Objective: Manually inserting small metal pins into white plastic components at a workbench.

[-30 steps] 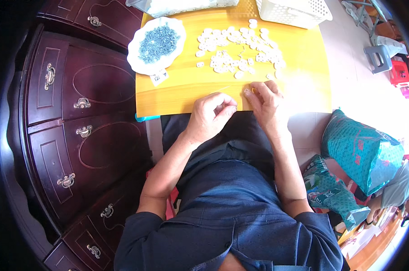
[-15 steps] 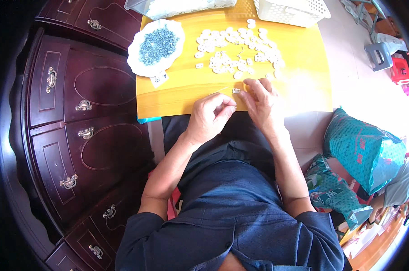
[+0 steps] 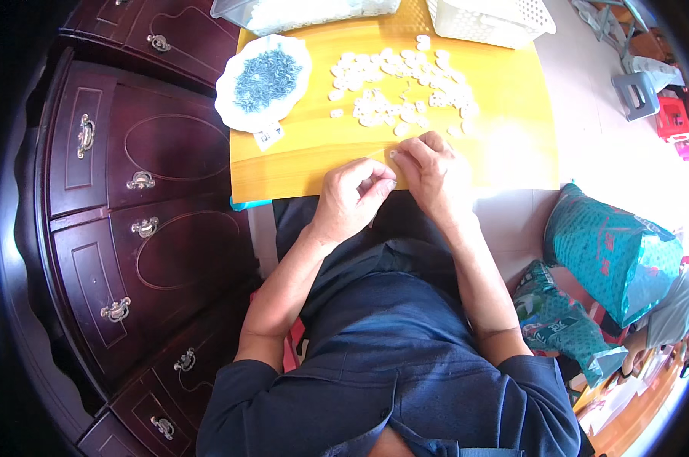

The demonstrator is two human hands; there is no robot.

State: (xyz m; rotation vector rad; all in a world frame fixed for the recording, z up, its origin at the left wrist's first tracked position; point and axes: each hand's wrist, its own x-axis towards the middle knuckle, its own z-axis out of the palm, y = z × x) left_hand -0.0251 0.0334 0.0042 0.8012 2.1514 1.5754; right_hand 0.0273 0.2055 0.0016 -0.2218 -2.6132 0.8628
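At the near edge of the yellow table, my right hand (image 3: 433,175) pinches a small white plastic piece (image 3: 394,154) between thumb and fingers. Just left of it, my left hand (image 3: 350,198) is closed, thumb against fingertips; whatever it holds is too small to make out. Beyond both hands lie many small white oval plastic pieces (image 3: 369,70), loosely spread, some showing holes. A white scalloped dish (image 3: 228,109) at the far left of the table holds a heap of small grey metal screws (image 3: 266,78).
A clear bin (image 3: 241,19) of white parts and a white perforated basket (image 3: 481,32) stand along the table's far edge. Dark wooden drawers (image 3: 161,145) rise on the left. Teal bags (image 3: 611,255) sit at right, near another person's arm (image 3: 635,346).
My right hand has moved slightly left and closed on the white plastic piece, which lay on the table before. My left hand has stayed nearly still.
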